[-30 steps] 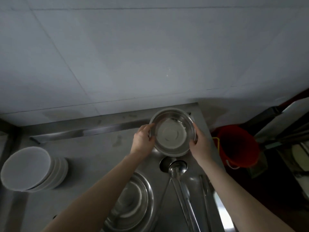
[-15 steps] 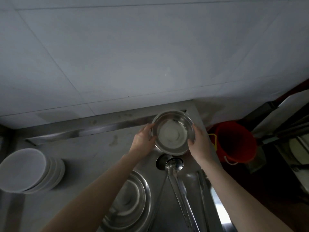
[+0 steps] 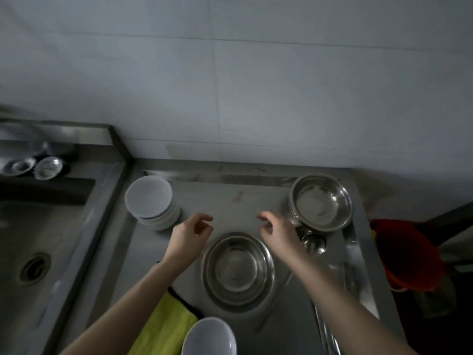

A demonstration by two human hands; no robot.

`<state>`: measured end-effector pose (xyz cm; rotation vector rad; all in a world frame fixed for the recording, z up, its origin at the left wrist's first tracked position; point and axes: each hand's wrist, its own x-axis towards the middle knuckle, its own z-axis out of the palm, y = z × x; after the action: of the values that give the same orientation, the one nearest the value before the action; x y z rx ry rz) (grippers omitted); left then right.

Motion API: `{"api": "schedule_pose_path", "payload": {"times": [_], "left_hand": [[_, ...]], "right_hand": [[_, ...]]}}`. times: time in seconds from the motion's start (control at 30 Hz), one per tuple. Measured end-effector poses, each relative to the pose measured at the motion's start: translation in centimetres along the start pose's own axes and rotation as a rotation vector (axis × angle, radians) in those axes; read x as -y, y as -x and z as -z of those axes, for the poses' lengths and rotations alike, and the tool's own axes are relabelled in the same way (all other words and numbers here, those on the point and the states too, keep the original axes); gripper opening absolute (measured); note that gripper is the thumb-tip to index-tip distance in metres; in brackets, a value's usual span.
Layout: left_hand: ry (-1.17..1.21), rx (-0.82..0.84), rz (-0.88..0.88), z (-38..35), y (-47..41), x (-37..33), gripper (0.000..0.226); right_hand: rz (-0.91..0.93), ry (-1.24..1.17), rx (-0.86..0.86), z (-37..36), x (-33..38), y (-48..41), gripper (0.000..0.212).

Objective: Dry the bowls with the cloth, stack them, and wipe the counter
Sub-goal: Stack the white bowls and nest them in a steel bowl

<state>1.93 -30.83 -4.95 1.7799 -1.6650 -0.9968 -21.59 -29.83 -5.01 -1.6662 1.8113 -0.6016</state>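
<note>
Both hands empty, fingers loosely curled: left hand, right hand, mid-frame over counter. Steel bowl upper right, bigger steel bowl centre, yellow cloth bottom.

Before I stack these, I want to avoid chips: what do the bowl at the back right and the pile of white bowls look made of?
Back-right bowl: looks like stainless steel, shiny, with bright wall reflections. White bowls: probably glazed ceramic or melamine, plain and matte-looking; this dim view can't settle which.
</note>
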Motion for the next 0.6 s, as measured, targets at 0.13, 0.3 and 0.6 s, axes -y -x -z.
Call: {"api": "schedule_pose_path", "payload": {"times": [0.13, 0.3, 0.6], "left_hand": [[-0.064, 0.106, 0.059, 2.8, 6.6, 4.1, 0.021], [-0.145, 0.214, 0.044, 2.2, 14.1, 7.8, 0.037], [-0.296, 0.293, 0.012, -1.4, 22.5, 11.3, 0.086]], "right_hand": [[0.115, 0.043, 0.184, -4.5, 2.5, 3.9, 0.038], [0.15, 0.046, 0.366, -8.8, 2.1, 9.4, 0.038], [0.023, 0.109, 0.455, -11.3, -0.7, 17.2, 0.052]]}}
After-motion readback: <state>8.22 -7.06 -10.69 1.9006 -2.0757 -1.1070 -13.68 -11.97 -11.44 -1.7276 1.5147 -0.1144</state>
